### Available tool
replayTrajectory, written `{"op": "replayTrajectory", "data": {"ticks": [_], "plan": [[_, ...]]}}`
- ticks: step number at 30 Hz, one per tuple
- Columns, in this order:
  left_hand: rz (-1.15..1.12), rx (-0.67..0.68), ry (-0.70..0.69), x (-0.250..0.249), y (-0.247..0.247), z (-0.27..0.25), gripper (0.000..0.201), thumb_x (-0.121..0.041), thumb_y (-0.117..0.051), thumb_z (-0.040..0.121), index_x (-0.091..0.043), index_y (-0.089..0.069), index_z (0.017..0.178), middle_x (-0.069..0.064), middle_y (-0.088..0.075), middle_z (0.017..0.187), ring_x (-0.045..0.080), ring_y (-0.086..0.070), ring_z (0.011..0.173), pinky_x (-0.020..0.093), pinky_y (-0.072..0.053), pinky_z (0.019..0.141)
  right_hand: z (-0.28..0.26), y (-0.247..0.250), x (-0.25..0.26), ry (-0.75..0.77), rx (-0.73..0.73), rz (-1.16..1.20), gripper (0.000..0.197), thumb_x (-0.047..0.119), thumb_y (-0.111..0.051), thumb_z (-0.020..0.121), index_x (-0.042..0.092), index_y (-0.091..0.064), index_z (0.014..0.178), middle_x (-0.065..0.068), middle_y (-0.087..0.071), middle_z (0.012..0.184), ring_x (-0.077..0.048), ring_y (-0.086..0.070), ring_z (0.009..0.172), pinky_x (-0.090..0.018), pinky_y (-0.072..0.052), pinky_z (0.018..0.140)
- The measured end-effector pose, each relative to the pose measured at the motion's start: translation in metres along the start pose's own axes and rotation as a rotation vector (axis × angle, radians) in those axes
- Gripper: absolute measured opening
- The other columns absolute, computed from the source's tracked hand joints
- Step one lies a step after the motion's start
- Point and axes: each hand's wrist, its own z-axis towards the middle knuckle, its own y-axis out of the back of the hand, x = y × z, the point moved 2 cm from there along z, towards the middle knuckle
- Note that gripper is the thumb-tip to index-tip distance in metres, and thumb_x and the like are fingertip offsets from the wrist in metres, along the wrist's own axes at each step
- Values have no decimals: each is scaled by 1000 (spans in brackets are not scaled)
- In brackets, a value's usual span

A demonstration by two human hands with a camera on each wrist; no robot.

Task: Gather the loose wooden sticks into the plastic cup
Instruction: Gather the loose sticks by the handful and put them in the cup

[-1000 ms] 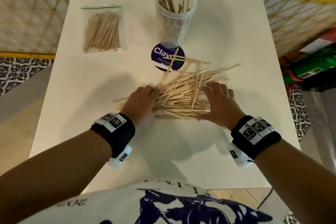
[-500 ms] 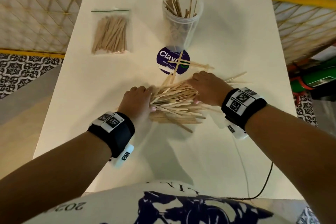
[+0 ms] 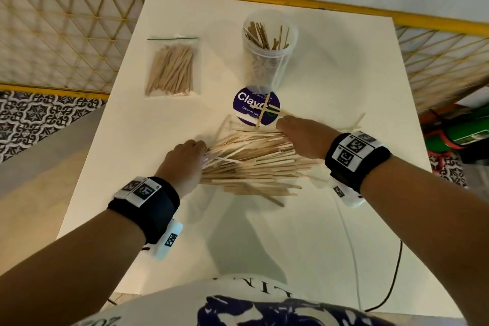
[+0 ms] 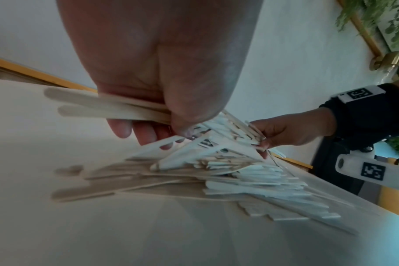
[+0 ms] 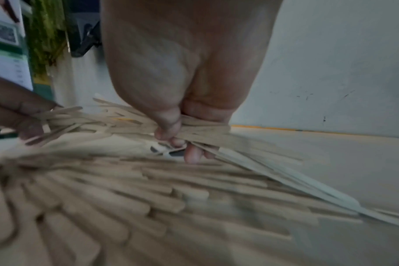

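A heap of loose wooden sticks [image 3: 254, 167] lies in the middle of the white table [image 3: 330, 66]. My left hand [image 3: 185, 159] grips the heap's left end, and in the left wrist view its fingers [image 4: 148, 131] curl round a few sticks [image 4: 107, 108]. My right hand [image 3: 301, 137] holds the heap's far right side; the right wrist view shows its fingers [image 5: 169, 129] curled round a bundle of sticks [image 5: 205, 135]. The clear plastic cup [image 3: 270, 47] stands upright behind the heap with several sticks in it.
A sealed plastic bag of sticks [image 3: 170, 69] lies at the back left. A round purple sticker [image 3: 251, 107] sits between cup and heap, with two crossed sticks on it. A yellow lattice fence [image 3: 66, 34] flanks the table. A cable [image 3: 394, 272] hangs at the front right.
The right hand has moved from the heap's near right side to its far side. Both hands have drawn the sticks into a tighter pile and closed round them.
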Motion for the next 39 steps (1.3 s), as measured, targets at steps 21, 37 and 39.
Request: {"op": "replayTrajectory", "data": {"ticks": [21,37,39], "plan": [[-925,-99,-62,-87,31,27,38,-22,-35,90,-16,-50,124,6,-65,109,18,-63,101,38,-53,82,21,15,89,-347,-507,1260,62,65,-73,62,18,-57,100,5,-67,80,-11,-64,71,-37,-54,69],[-1005,-112,-79,-76,107,36,39,-45,-67,80,-27,-52,111,-7,-65,108,5,-59,106,28,-45,93,13,44,102,-331,-460,1115,16,17,-49,92,17,-56,78,-1,-55,58,-9,-51,46,-13,-41,41],[-983,-174,-112,-84,111,38,28,-43,-60,84,-26,-57,107,-6,-70,104,9,-64,97,35,-50,82,14,48,107,-294,-434,1043,21,10,-50,87,14,-55,67,1,-56,54,-1,-51,43,-9,-38,43]]}}
